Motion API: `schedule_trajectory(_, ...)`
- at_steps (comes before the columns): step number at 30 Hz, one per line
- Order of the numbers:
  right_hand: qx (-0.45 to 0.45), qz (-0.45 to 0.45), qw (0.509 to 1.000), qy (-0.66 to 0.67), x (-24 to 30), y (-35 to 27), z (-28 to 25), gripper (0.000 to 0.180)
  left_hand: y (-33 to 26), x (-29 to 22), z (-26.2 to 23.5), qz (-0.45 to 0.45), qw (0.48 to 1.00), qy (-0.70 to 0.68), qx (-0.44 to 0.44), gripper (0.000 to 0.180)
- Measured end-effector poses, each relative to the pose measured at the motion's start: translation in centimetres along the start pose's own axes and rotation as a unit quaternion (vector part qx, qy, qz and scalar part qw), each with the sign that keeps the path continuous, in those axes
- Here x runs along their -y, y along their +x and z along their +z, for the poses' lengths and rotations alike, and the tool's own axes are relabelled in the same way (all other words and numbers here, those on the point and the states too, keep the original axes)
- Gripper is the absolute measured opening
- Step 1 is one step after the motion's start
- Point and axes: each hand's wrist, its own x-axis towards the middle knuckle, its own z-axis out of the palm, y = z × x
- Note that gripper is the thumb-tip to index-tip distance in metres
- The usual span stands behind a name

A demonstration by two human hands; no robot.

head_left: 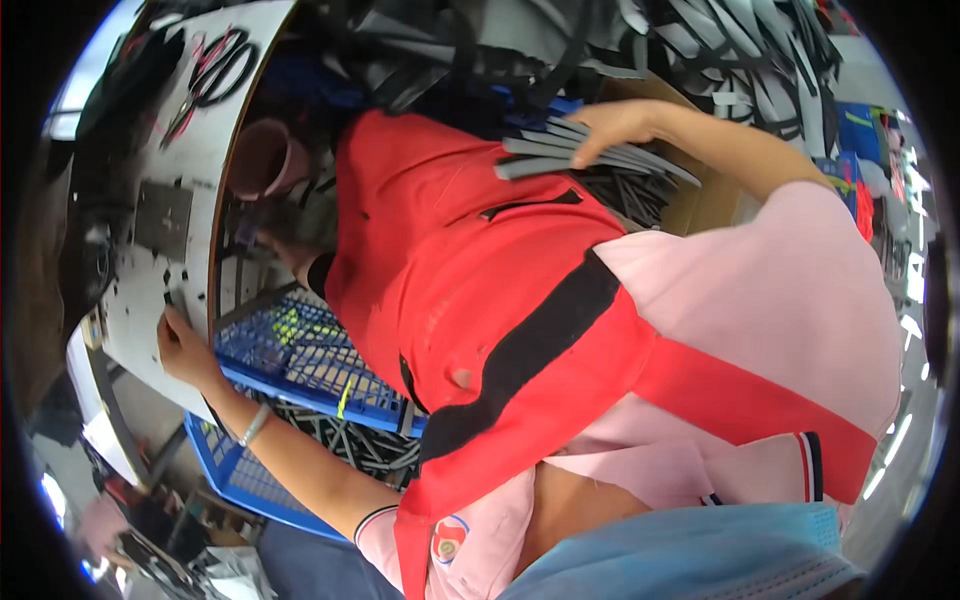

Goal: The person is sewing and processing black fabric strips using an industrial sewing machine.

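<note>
My right hand is closed around a bundle of grey strips, lifted over the edge of a cardboard box. More dark strips lie in that box, just below the bundle. My left hand is at the edge of the white table, its fingers curled together. A small dark piece shows at its fingertips; what it is I cannot make out. Several black scraps lie on the tabletop near those fingers.
Black-handled scissors and a dark square plate lie on the table. A pinkish bucket stands beside it. Blue crates sit below, with dark strips around them. Heaped grey and black strips fill the far side.
</note>
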Motion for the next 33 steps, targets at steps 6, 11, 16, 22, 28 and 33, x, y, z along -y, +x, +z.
schedule_trajectory(6,-0.162,0.1,0.812,-0.552,-12.4,-3.4,0.1,0.067,-0.7,-1.8,0.6,0.038,0.998,0.045,-0.029,0.041)
schedule_trajectory(11,-0.181,-0.199,0.906,-0.327,-1.7,2.2,4.3,0.021,-1.0,-1.7,1.6,-0.004,0.998,0.061,-0.007,0.04)
schedule_trajectory(16,-0.21,-0.448,0.794,-0.354,8.2,8.8,9.5,0.019,-1.9,-3.3,-0.3,-0.075,0.995,0.06,-0.023,0.041)
schedule_trajectory(22,0.094,-0.383,0.908,-0.142,14.8,8.0,19.3,0.049,-12.7,-16.8,1.5,-0.06,0.914,-0.4,0.027,0.02)
schedule_trajectory(28,0.232,-0.415,0.871,-0.128,9.8,15.5,19.7,0.058,-19.1,-24.3,2.1,0.05,0.912,-0.374,0.161,0.015)
schedule_trajectory(33,0.16,-0.311,0.924,-0.154,12.1,13.6,21.5,0.05,-19.1,-21.2,3.2,-0.016,0.883,-0.438,0.17,0.018)
